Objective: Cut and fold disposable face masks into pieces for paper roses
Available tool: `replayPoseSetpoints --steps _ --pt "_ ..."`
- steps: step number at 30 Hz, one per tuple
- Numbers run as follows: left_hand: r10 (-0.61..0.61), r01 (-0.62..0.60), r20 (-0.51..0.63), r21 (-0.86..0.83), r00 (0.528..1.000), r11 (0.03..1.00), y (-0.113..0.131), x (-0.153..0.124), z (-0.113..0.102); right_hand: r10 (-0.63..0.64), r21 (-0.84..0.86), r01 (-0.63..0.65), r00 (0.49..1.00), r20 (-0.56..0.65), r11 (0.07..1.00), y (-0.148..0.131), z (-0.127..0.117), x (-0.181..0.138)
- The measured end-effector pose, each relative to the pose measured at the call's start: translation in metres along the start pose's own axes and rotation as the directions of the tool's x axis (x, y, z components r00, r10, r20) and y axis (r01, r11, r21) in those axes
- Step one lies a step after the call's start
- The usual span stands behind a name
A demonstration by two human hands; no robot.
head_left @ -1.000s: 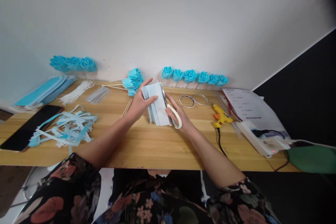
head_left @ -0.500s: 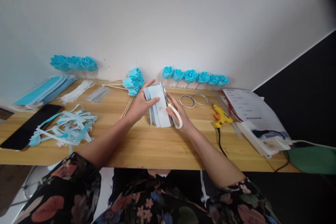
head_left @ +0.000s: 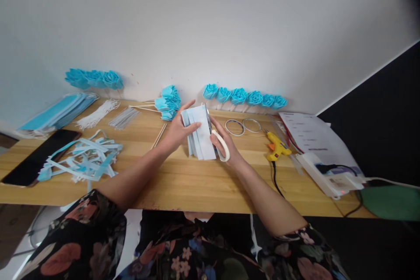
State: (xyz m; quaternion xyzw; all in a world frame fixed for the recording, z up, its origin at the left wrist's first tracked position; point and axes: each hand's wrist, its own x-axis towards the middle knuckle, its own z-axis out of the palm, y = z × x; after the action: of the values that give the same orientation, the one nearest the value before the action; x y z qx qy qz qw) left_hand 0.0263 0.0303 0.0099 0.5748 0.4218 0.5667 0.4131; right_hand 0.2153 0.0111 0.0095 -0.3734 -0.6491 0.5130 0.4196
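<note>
My left hand [head_left: 181, 129] is closed on a pale blue, pleated piece of face mask [head_left: 204, 140], thumb lying across its face. In my right hand [head_left: 228, 142] is a pair of scissors [head_left: 223, 145] with cream handles. Their blades lie along the right edge of the mask piece; how far apart they stand I cannot tell. Both hands are over the middle of the wooden table [head_left: 183, 186]. Beyond my left hand lies a bunch of blue fabric flowers [head_left: 169, 103] on sticks, with thin wooden sticks [head_left: 159, 136] nearer.
Left are blue masks [head_left: 57, 113], white ear loops [head_left: 98, 113], thin wires [head_left: 124, 118], a phone [head_left: 36, 159] and cut strips [head_left: 85, 155]. Several blue flowers [head_left: 238, 96] line the wall. Right are tape rings [head_left: 234, 127], a yellow glue gun [head_left: 277, 145], papers [head_left: 315, 135] and a power strip [head_left: 323, 175].
Very little differs: the whole view has shifted slightly. Both hands keep their hold on the mask piece and the scissors.
</note>
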Motion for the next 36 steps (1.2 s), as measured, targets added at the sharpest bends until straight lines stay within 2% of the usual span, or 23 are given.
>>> replayPoseSetpoints --steps 16,27,36 --pt "0.04 -0.04 0.007 -0.002 0.999 0.999 -0.0027 0.0011 -0.0009 0.015 0.018 -0.015 1.0 -0.022 1.0 -0.0003 0.0012 0.0005" --pt "0.031 -0.031 0.002 0.002 1.0 1.0 -0.0037 0.0017 -0.0012 0.074 0.035 -0.072 0.996 -0.049 0.997 0.002 0.0012 -0.0016" --pt "0.002 -0.002 -0.002 -0.02 1.0 1.0 -0.0048 0.0021 -0.0006 0.074 0.099 -0.07 0.996 -0.041 0.993 -0.0001 0.0045 -0.0026"
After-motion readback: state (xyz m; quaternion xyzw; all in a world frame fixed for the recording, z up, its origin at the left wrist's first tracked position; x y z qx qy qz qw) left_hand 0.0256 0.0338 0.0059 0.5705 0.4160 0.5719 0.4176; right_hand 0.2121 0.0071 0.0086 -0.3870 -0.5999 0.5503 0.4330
